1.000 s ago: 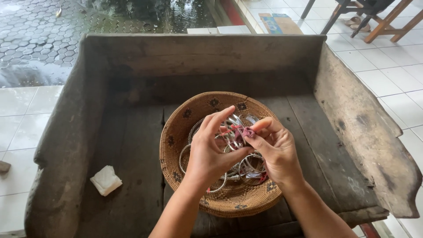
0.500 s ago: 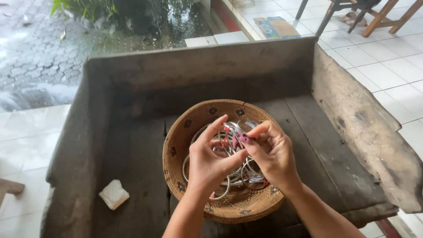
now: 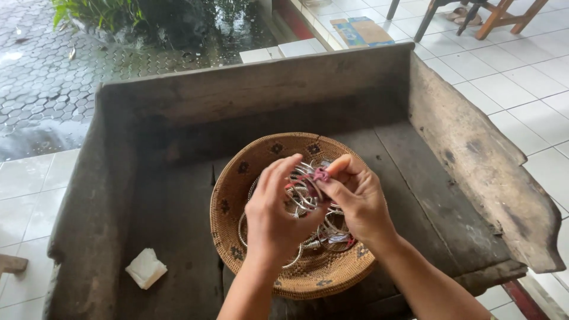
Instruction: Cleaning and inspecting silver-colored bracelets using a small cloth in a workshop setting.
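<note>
A round woven basket [image 3: 249,172] with dark motifs sits in an old wooden tray [image 3: 468,148]. It holds a tangle of silver wire bangles [image 3: 323,228] with small coloured tags. My left hand [image 3: 274,214] hovers over the basket, fingers curled around several of the bangles. My right hand [image 3: 354,197] meets it from the right, thumb and forefinger pinched on a pink tag [image 3: 320,175] at the top of the bunch. Both hands hide much of the basket's contents.
A crumpled white tissue [image 3: 145,268] lies on the tray floor at the left. The tray has high worn walls at back and sides. White floor tiles surround it, wet paving and plants lie behind, and chair legs [image 3: 435,13] stand at the top right.
The view has shifted slightly left and down. My hands stay together over the basket, fingers working higher on the bunch of bangles.
</note>
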